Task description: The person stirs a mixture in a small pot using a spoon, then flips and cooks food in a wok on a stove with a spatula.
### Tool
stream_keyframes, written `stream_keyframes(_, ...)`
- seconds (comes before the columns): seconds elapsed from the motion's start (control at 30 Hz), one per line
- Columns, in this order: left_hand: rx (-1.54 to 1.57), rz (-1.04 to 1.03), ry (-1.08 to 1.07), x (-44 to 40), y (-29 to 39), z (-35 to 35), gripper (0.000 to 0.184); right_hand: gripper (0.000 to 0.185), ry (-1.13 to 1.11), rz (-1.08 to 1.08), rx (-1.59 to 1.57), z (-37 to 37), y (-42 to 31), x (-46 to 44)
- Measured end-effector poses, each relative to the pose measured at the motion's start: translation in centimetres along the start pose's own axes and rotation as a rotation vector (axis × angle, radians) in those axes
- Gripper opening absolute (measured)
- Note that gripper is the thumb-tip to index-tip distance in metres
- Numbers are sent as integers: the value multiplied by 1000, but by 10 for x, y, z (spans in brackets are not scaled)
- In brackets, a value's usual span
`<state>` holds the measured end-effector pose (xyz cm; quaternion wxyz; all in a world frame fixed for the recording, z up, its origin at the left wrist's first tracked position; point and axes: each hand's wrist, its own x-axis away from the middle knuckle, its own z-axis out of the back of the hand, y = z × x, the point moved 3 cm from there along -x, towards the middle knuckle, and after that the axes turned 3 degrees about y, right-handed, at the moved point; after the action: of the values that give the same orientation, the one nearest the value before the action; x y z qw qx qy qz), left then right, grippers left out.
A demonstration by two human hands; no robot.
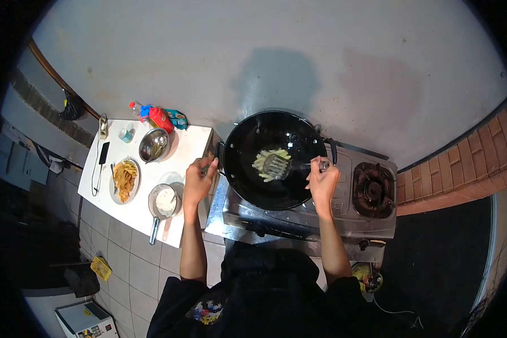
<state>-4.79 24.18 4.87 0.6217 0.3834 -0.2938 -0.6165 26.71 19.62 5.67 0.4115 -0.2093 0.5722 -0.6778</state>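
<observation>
1. The slotted turner [276, 167] is being clamped, partly hidden, in the grip of the right hand [324, 180].
2. The left handle [220, 155] of the wok [246, 135] is being touched by the left hand [199, 180]; that grip's closure cannot be told.
3. Pale strips [259, 162] inside are being partly covered.

No whole word can be read; on the stove [343, 169], just to the right of the wok [248, 183] and nearer the person, light lettering [339, 207] shows what may be "al", too small to be sure; left of the wok, the print on the teal packet [177, 119] is illegible; the shirt patch [206, 311], nearer the person than the wok, has indistinct markings.
</observation>
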Motion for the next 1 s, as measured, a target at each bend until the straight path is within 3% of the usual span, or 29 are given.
stream_keyframes(0.27, -18, -46, 33, 0, -5, 0, 35, 29, 28, -68, -57, 4, -2, -7)
stream_keyframes(0.67, 1, -46, 37, 0, -4, -2, 35, 29, -39, -5, -27, 11, 2, 0)
stream_keyframes(1.0, 14, -47, 30, 1, -5, -3, 36, 24, -81, -164, -163, 21, 16, 13)
